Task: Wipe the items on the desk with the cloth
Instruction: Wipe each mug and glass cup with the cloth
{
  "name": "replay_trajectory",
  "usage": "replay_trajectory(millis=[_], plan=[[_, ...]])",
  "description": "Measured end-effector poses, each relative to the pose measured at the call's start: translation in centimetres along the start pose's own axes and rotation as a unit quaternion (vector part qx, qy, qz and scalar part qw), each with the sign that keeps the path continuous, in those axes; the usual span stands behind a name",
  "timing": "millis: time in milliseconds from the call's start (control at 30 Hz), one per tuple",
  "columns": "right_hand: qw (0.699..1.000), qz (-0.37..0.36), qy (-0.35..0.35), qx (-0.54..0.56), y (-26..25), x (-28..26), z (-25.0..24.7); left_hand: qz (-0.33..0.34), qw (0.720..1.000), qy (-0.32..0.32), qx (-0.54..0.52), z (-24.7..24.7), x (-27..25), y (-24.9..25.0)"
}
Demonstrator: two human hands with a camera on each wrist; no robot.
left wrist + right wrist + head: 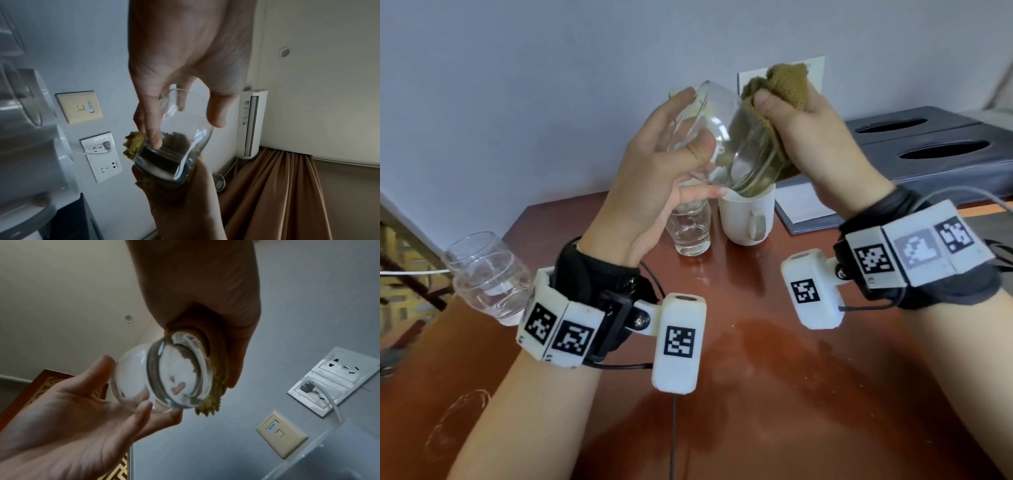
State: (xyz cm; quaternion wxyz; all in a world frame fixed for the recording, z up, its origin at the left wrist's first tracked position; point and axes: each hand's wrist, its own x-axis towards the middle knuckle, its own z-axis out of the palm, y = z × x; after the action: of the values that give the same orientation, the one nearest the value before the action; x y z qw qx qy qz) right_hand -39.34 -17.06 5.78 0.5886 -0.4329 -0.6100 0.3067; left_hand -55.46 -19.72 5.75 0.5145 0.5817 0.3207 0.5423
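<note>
Counting three glasses (pixel 736 144), one mug (pixel 748 214)

The cloth (pixel 787 85) hides the right hand's (pixel 822 137) fingers.

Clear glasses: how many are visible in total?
3: one glass held in the left hand; one beside the white mug; one at the desk's left edge.

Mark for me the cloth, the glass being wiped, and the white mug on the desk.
cloth (pixel 789 85): head view, on the bunched top above the right hand's thumb.
glass being wiped (pixel 736 137): head view, on its clear side wall.
white mug (pixel 739 219): head view, on its front wall beside the handle.
</note>
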Motion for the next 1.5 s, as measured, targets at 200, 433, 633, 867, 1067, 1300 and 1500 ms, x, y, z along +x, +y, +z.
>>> replay_trajectory(millis=[200, 433, 633, 867, 1067, 1300, 1500], plan=[[0.989, -0.127, -0.079, -0.025, -1.3, -1.3, 0.6, -0.013, 0.999, 0.023, -0.046, -0.3, 0.1, 0.4], [0.963, -0.243, -0.113, -0.016, -1.3, -0.9, 0.1, -0.025, 0.999, -0.015, -0.019, 0.6, -0.2, 0.0], [1.000, 0.008, 0.007, -0.025, -0.9, -0.8, -0.1, -0.002, 1.000, -0.003, -0.024, -0.1, 0.1, 0.2], [0.955, 0.132, -0.166, 0.208, -1.6, -1.1, -0.1, 0.089, 0.992, -0.055, -0.072, -1.2, 0.1, 0.3], [0.974, 0.061, -0.050, 0.212, -0.8, -0.7, 0.1, 0.063, 0.995, -0.061, -0.040, -1.0, 0.3, -0.3], [0.984, -0.170, 0.038, 0.022, -0.4, -1.1, 1.1, -0.047, 0.995, 0.031, 0.088, -0.7, 0.4, 0.0], [0.944, -0.310, -0.042, -0.108, 0.1, -1.6, 1.5, -0.033, 0.993, 0.095, 0.058, -0.1, 0.5, -0.5]])
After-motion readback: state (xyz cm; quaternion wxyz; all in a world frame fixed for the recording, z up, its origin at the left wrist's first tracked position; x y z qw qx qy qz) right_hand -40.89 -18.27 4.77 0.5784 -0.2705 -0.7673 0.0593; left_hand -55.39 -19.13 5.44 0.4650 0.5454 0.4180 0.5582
